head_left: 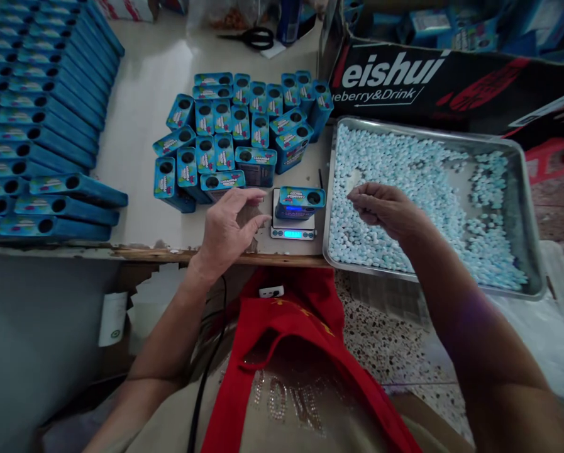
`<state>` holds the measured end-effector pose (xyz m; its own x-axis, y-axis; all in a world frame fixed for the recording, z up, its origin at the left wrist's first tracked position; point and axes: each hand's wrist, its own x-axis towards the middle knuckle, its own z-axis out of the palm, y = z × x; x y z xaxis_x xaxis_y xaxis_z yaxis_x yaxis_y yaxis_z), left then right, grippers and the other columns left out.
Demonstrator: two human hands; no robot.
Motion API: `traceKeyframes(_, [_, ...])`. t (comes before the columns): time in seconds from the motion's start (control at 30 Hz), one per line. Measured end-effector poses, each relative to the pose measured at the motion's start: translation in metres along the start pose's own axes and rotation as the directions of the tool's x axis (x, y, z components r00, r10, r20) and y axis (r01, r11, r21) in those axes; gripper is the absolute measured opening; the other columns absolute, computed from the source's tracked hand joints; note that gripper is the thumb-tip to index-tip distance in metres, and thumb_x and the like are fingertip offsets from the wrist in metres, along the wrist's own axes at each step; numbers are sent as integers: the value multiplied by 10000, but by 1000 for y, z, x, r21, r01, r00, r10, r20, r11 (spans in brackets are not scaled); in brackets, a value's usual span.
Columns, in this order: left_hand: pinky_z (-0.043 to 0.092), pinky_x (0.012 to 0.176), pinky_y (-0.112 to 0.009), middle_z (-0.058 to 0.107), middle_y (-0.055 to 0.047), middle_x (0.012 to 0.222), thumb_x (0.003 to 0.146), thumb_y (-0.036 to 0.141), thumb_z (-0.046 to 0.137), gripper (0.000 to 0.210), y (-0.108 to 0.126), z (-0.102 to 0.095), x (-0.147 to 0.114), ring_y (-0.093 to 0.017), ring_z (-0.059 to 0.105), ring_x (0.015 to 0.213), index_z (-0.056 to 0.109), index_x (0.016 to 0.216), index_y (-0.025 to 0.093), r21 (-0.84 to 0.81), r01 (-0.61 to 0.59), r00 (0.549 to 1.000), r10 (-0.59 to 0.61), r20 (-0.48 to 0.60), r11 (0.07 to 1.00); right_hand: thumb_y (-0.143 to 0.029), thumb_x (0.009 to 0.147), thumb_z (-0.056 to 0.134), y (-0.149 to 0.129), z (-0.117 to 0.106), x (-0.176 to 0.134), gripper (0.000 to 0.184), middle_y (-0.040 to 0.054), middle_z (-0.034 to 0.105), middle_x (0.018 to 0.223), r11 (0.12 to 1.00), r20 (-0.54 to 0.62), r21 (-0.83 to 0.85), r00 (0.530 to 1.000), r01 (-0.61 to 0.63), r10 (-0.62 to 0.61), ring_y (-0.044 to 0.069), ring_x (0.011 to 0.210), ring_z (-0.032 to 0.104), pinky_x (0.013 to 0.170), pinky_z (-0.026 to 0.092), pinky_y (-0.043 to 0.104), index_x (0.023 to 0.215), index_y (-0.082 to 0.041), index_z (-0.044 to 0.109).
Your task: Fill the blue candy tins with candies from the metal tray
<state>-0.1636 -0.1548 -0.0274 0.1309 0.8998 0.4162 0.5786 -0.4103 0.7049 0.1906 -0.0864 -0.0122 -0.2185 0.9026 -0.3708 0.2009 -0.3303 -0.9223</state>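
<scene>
A blue candy tin [295, 202] with a dark round hole in its top stands on a small digital scale [292, 233] with a lit display. Just left of the scale is my left hand [232, 226], its thumb and fingers apart in a curve, holding nothing. My right hand [380, 206] is over the left part of a metal tray [529, 207] spread with small pale blue and white candies [404, 170]. Its fingertips are pinched together; whatever is between them is too small or hidden to make out.
Several blue tins [222, 141] stand grouped behind the scale. Long stacked rows of similar tins [46, 126] fill the table's left side. Black scissors [253, 39] lie at the back. A black carton [404, 78] holding blue tins stands behind the tray. The table's front edge [206, 255] is worn.
</scene>
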Motion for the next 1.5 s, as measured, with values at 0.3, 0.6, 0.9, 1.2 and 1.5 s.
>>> traceKeyframes(0.3, [685,999,-380,787,-60,1242,965,123,892,449,-12,11,-2,-235,795,1045,741,1369,247,-4,-30,997,30,67,1000,-405,939,807,-71,34,-10,192,-31,555,679,844,172,-472,965,255,-196,144,618,448,586,315,287,989,-223,772])
traceKeyframes(0.6, [703,1035,-384,722,-75,1417,969,113,874,568,-29,4,-10,-196,813,1008,691,1488,255,-48,-13,994,18,110,999,-191,919,765,-103,64,-5,194,0,700,794,451,328,-801,919,394,-221,193,740,616,728,395,321,1089,-238,845])
traceKeyframes(0.9, [715,1052,-384,695,-80,1466,967,122,876,648,-33,3,-13,-203,820,1059,661,1558,279,-69,24,992,-15,129,997,-350,880,925,-99,61,1,245,38,768,922,495,257,-803,942,333,-218,238,848,693,756,465,344,1087,-238,860])
traceKeyframes(1.2, [727,1045,-396,721,-80,1418,964,135,880,564,-30,2,-16,-210,821,1051,720,1492,253,-103,74,989,-60,134,992,-379,865,968,-96,51,0,215,9,665,777,822,135,-510,967,255,-216,173,717,553,650,416,333,862,-256,791])
traceKeyframes(1.5, [740,1009,-373,758,-75,1287,983,217,887,422,-13,6,-17,-209,833,1040,779,1392,223,-295,180,983,-160,89,938,-90,1025,629,-2,-19,-13,220,29,645,915,816,-467,578,833,35,295,138,740,635,592,610,201,892,-263,602])
